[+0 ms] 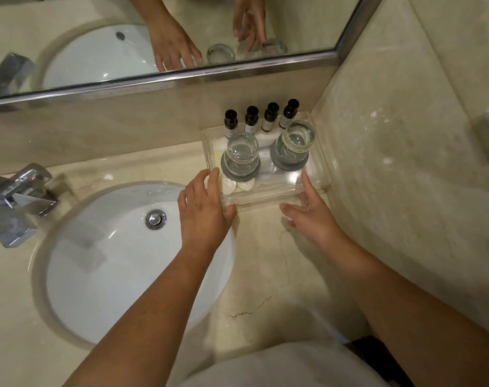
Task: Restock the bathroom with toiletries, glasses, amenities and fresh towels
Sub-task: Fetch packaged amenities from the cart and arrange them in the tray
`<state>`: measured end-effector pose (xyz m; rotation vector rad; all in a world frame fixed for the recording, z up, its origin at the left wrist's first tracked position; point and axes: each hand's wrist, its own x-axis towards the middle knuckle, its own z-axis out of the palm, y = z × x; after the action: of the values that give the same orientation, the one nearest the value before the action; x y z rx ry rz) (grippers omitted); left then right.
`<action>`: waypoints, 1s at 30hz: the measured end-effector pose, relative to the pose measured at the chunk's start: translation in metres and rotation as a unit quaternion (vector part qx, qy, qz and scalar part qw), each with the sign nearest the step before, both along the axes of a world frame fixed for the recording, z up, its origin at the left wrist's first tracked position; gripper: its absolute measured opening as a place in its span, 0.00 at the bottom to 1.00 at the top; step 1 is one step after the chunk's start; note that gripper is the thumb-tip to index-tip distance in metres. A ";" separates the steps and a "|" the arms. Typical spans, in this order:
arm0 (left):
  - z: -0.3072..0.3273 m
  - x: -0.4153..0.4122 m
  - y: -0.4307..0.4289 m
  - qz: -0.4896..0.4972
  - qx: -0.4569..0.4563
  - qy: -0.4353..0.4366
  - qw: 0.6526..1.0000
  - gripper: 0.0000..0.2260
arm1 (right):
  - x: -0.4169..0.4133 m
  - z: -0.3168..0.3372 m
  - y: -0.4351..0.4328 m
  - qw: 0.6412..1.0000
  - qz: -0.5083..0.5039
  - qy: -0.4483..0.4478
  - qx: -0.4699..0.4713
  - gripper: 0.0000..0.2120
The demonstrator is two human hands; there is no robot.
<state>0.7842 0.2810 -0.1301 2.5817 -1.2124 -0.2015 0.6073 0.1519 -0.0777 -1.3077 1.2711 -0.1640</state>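
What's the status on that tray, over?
Hands open: left hand touching clear tray front-left corner, right hand front-right. Four bottles, two glasses aboard. Nothing blocking; wall close on right.

Clear glossy plastic tray (260, 198); smooth clear glasses (241, 155) on matt grey coasters (278, 162); polished beige marble table (265, 247) (finely veined); shiny chrome tap (22, 196); glossy white ceramic basin (98, 261).

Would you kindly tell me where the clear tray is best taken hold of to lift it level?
Take the tray by its two near corners, one hand each, coming from the front. It is low and rectangular, with two upside-down glasses mid-tray and four bottles upright along the back, so a two-sided hold should keep it level. Walls crowd its back and right sides.
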 end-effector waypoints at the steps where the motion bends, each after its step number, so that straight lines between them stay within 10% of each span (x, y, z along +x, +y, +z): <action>1: 0.000 0.000 0.001 -0.001 -0.002 0.005 1.000 0.37 | -0.002 0.000 0.000 1.000 0.014 0.004 -0.003 0.44; 9: 0.018 -0.014 0.047 -0.044 -0.025 0.060 0.997 0.34 | -0.042 -0.004 0.041 0.987 0.073 0.096 -0.106 0.35; 16: 0.032 -0.052 0.095 -0.127 -0.015 0.087 0.988 0.30 | -0.081 0.022 0.094 0.904 0.237 0.232 -0.268 0.36; 30: 0.082 -0.152 0.122 -0.349 -0.035 0.057 0.935 0.30 | -0.175 0.071 0.225 0.894 0.124 0.296 -0.313 0.39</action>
<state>0.6326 0.4029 -0.0479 1.9425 -1.9940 -0.4290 0.4320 0.3774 -0.0071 -2.1816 1.6093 0.0201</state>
